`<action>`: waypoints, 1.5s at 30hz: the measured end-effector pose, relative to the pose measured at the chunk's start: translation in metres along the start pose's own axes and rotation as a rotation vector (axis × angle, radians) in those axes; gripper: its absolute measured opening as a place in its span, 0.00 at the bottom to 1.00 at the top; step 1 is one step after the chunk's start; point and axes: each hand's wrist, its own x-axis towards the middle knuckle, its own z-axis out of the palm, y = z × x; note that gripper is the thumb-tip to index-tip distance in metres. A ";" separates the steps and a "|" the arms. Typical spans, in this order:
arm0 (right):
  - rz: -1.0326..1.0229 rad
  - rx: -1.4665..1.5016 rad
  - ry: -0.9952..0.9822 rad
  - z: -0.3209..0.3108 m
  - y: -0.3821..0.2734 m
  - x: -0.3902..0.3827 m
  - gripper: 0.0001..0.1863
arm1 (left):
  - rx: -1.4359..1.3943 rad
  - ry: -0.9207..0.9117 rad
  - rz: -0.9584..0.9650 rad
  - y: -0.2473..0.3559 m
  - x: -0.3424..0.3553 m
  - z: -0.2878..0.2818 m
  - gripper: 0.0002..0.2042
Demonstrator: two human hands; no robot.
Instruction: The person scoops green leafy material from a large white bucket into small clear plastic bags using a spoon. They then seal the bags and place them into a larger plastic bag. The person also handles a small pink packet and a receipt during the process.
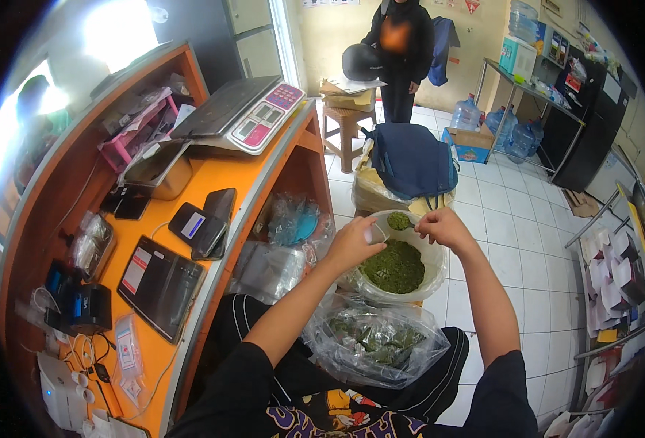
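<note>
A white bucket [439,274], lined with clear plastic, stands in front of me, with dark green crumbled leaf [394,267] inside. Over its far part my right hand [443,228] pinches the handle of a spoon [400,221], whose bowl is heaped with the same green crumbs. My left hand [355,244], fingers closed, holds a small whitish, see-through thing [375,233] at the bucket's left rim; whether it is a bag or a cup I cannot tell. Between my legs and the bucket lies a clear plastic bag [381,343] of green leaf pieces.
An orange counter [178,191] on my left bears a scale [260,120] and a black flat scale [162,287]. A dark blue backpack [413,160] sits behind the bucket. Farther off stands a person [402,58] in black. A rack [614,285] lines the right.
</note>
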 end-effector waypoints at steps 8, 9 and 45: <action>-0.040 -0.254 -0.049 -0.014 -0.021 -0.004 0.09 | -0.040 -0.011 0.025 0.016 0.013 0.017 0.29; -0.042 -0.312 -0.036 -0.012 -0.026 -0.005 0.09 | -0.027 -0.014 0.013 0.018 0.013 0.017 0.29; -0.709 -0.427 0.165 0.043 0.034 0.006 0.23 | -0.649 0.402 0.154 0.003 0.017 0.050 0.25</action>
